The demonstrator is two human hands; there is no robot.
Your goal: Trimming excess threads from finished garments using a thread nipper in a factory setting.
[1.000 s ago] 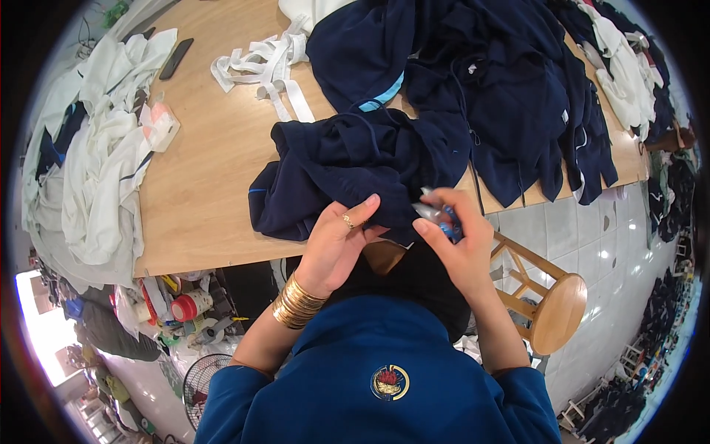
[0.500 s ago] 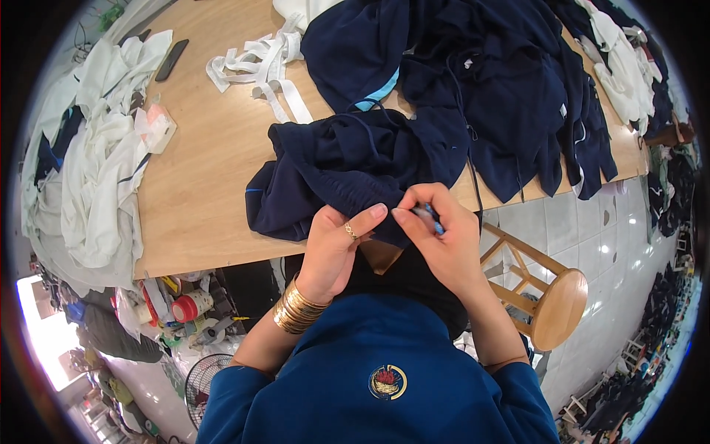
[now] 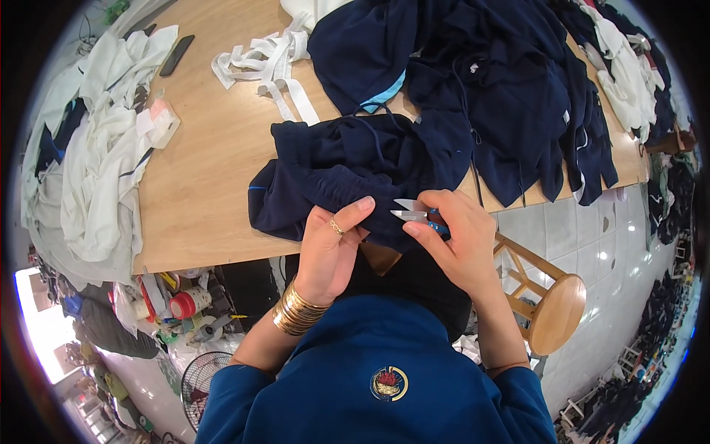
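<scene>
Shifted since half a second ago: right hand (image 3: 455,240) drawn back, thread snips (image 3: 414,213) now exposed, blades parted. Left hand (image 3: 333,248) pinches navy garment (image 3: 347,174) at surface (image 3: 214,170) edge. Garment: soft, light, limp; best gripped bunched at the hem.

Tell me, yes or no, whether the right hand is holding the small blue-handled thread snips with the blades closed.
No: the right hand grips the small blue-handled thread snips with the two pale blades spread apart over the navy garment.
</scene>
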